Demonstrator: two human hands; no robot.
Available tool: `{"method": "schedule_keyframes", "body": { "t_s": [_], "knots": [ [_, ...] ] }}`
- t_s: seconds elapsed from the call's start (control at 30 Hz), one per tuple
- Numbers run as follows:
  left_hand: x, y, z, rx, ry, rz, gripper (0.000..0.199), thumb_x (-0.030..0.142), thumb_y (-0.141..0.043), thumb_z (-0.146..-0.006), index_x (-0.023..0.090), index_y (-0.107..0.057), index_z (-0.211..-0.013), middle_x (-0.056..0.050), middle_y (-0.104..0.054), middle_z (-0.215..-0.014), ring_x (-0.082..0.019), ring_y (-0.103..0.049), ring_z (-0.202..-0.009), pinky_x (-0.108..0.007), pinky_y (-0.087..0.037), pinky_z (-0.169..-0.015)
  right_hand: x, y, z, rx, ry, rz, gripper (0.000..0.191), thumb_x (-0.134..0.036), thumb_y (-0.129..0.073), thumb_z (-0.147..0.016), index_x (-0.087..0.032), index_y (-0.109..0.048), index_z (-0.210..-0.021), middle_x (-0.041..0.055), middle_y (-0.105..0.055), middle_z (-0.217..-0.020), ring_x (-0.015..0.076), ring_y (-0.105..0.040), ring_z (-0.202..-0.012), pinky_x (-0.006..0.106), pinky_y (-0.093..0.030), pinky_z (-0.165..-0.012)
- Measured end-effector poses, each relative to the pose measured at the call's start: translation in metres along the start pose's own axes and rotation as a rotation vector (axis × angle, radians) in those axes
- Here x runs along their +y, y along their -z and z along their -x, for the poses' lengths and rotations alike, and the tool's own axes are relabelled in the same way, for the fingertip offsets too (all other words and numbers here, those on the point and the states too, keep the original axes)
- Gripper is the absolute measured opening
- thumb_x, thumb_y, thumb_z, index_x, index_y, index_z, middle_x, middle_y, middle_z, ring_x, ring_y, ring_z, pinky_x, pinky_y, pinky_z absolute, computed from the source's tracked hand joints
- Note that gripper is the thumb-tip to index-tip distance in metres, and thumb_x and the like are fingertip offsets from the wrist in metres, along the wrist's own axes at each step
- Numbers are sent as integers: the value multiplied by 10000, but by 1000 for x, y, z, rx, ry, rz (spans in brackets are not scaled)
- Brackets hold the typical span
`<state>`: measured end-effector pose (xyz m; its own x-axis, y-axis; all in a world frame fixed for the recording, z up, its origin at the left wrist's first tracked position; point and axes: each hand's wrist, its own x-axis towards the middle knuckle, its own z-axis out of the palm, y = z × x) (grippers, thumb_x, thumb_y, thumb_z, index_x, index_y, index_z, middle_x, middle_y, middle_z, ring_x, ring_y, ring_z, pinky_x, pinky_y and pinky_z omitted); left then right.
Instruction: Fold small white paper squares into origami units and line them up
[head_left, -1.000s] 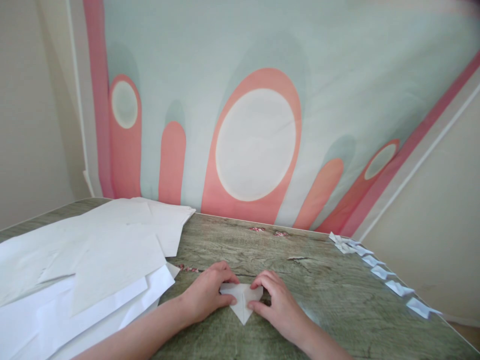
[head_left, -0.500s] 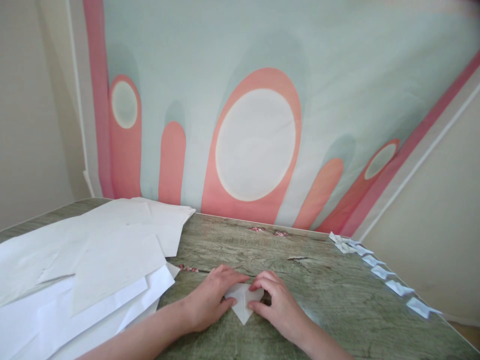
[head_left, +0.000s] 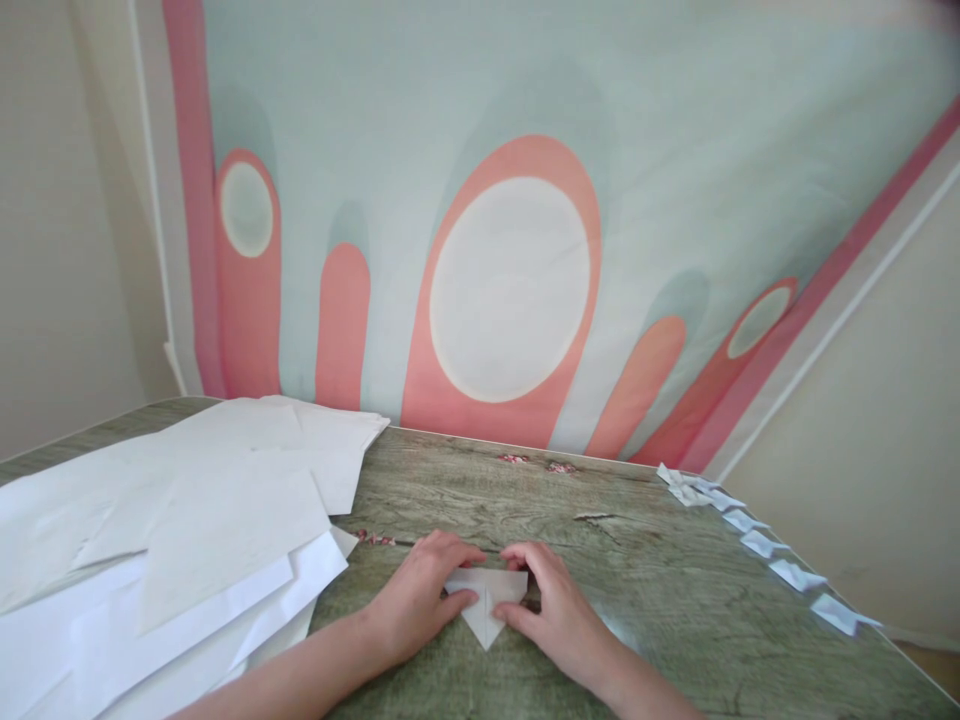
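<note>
white paper point(head_left: 487, 612), folded to a point that faces me, lies on the desk point(head_left: 457, 490), well in from the far edge. my left hand point(head_left: 420, 600) is curled half open at its left corner, thumb on the paper; my right hand point(head_left: 561, 612) bends likewise at the right corner, thumb on it, a gap between thumb and fingers. whether my other fingertips touch it i cannot tell. sheets point(head_left: 232, 540) cover the desk's left side up to the far edge; small folded pieces point(head_left: 763, 544) line the right edge from the far right corner.
</note>
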<state>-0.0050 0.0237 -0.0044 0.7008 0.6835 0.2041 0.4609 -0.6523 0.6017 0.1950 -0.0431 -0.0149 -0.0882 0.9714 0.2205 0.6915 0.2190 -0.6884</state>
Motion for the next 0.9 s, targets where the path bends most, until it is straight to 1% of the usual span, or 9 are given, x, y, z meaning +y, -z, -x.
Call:
{"method": "schedule_keyframes", "body": {
  "t_s": [0.07, 0.23, 0.33, 0.47, 0.6, 0.7, 0.83, 0.9],
  "knots": [
    [0, 0, -1, -4, 7, -11, 269, 158, -653, -746, 237, -635, -1002, -10, -608, -928, -191, -528, -934, -314, -387, -851, 1, 0, 0, -7, -1, 1, 460, -131, -733, -661, -226, -546, -1070, 14, -571, -965, 209, -505, -932, 325, -373, -831],
    [1, 0, -2, 8, -3, -43, 135, 153, -604, -795, 230, -671, -882, -8, -598, -862, -180, -530, -888, -296, -389, -821, -2, 4, -4, -72, 78, 36, 265, -154, -713, -719, -222, -617, -957, 6, -579, -915, 202, -504, -937, 318, -365, -833],
    [0, -2, -3, 28, -29, -106, 124, 158, -558, -833, 213, -667, -852, -16, -596, -837, -178, -531, -860, -284, -396, -790, -2, 5, -4, -72, 89, 45, 192, -174, -699, -750, -217, -637, -927, 9, -583, -893, 197, -510, -927, 315, -367, -828],
    [1, -2, -4, 32, -56, -255, 145, 174, -521, -868, 198, -656, -821, -25, -584, -816, -181, -533, -813, -279, -393, -738, 0, 3, -4, -50, 93, 72, 119, -213, -655, -805, -219, -651, -923, 16, -580, -880, 196, -513, -913, 319, -373, -823],
    [3, -3, -4, -1, -147, -391, 157, 180, -503, -888, 219, -653, -868, -15, -578, -815, -169, -531, -764, -286, -367, -715, 3, 0, -5, -37, 127, 110, 90, -228, -609, -845, -226, -656, -921, 20, -573, -865, 194, -515, -898, 320, -381, -813],
    [3, -4, -2, -13, -226, -427, 160, 191, -491, -907, 232, -646, -915, -8, -581, -830, -160, -525, -771, -285, -355, -726, 5, -1, -5, -27, 169, 146, 89, -223, -577, -867, -225, -656, -910, 19, -564, -848, 183, -515, -870, 307, -392, -789],
    [5, -3, -1, -19, -282, -457, 133, 198, -523, -897, 228, -644, -947, -4, -593, -834, -159, -529, -808, -290, -355, -765, 5, -2, -4, -3, 255, 239, 116, -196, -544, -886, -230, -647, -925, 14, -554, -835, 173, -506, -854, 307, -386, -782],
    [8, -1, -1, -39, -293, -482, 128, 197, -530, -894, 225, -640, -954, -5, -596, -847, -162, -534, -818, -290, -363, -759, 4, -2, -3, 12, 294, 300, 121, -201, -534, -892, -236, -645, -923, 12, -550, -830, 173, -499, -845, 322, -373, -785]
  ]
}}
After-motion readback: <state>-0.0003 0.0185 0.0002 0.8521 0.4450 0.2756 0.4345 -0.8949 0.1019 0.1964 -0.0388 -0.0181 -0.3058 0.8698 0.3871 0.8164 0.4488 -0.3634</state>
